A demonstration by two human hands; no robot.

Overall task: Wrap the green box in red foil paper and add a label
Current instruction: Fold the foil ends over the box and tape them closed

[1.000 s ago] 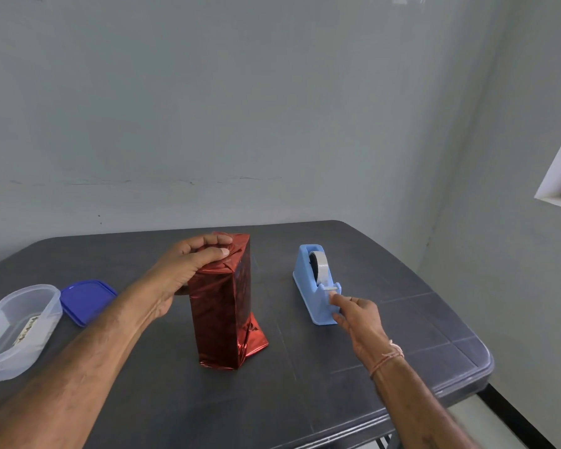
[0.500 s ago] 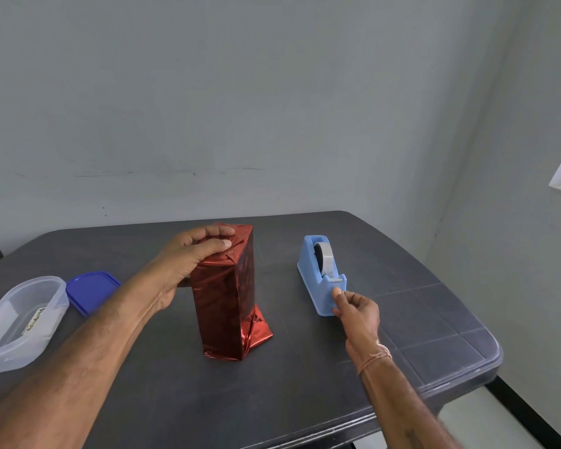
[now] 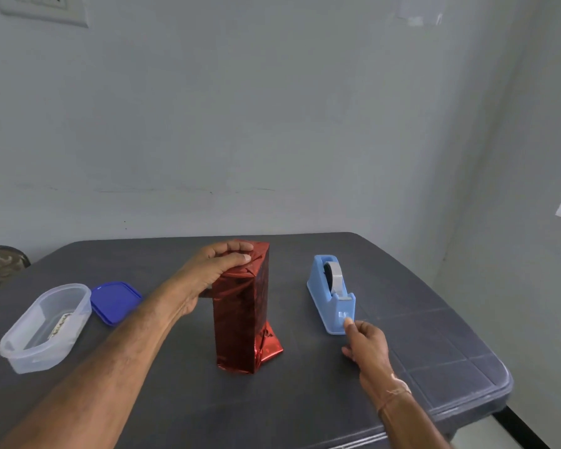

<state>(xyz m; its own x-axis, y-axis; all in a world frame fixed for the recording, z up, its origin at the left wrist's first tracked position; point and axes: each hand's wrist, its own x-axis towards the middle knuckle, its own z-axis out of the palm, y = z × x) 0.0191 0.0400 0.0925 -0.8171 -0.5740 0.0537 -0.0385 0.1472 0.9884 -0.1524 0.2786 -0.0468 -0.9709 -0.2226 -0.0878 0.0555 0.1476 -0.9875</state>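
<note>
Red foil [image 3: 240, 322] covers every side of the box [image 3: 260, 280] that shows, with no green peeking through, so the wrapping itself looks nearly done. What seems left is sealing the ends and putting on the label. The box stands upright on its short end near the middle of the dark counter [image 3: 305, 403], between a clear plastic tub [image 3: 20, 348] on the left and a pale blue tape dispenser [image 3: 326, 291] on the right. The left hand [image 3: 212, 270] curls over the top of the box, fingers gripping the gathered folds and holding them down. The right hand [image 3: 366, 343] pinches the free end of the tape [image 3: 343, 315] at the dispenser's cutter between thumb and forefinger, the other fingers tucked in, so taping the top is likely the step in hand. The foil is shiny and creased, smooth on the long faces. At the bottom right a folded flap [image 3: 269, 346] sticks out, loose on the counter, and probably needs tape as well. A small printed strip [image 3: 60, 324] lies inside the tub, possibly the label, too small to read. A dark blue lid [image 3: 115, 301] sits just beside the tub.
</note>
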